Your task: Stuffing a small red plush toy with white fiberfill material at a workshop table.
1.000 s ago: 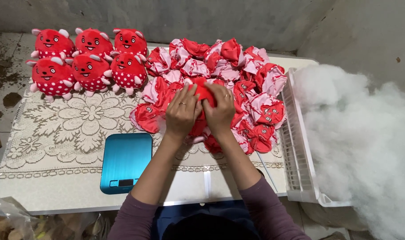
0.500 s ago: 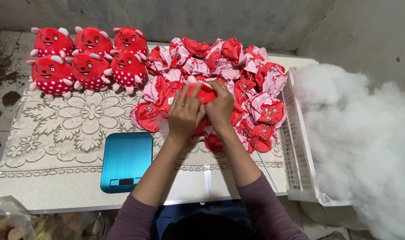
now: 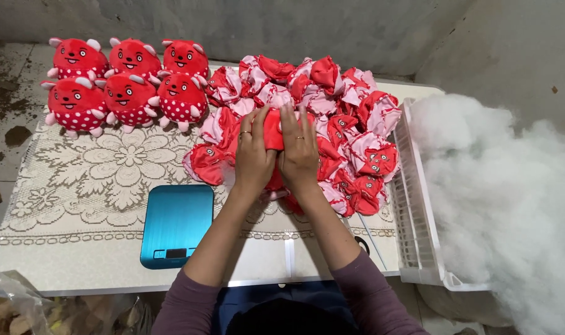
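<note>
Both hands (image 3: 276, 155) press a red toy skin (image 3: 272, 127).

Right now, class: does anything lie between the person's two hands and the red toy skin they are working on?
Nothing visible does. The left hand and right hand already press directly on the red toy skin, which rests atop the pile of unstuffed skins.

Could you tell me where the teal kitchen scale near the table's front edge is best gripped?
Probably by its two long side edges, from above: the scale lies flat on the lace cloth with bare cloth along both. Avoid the dark display strip at its near end.
</note>
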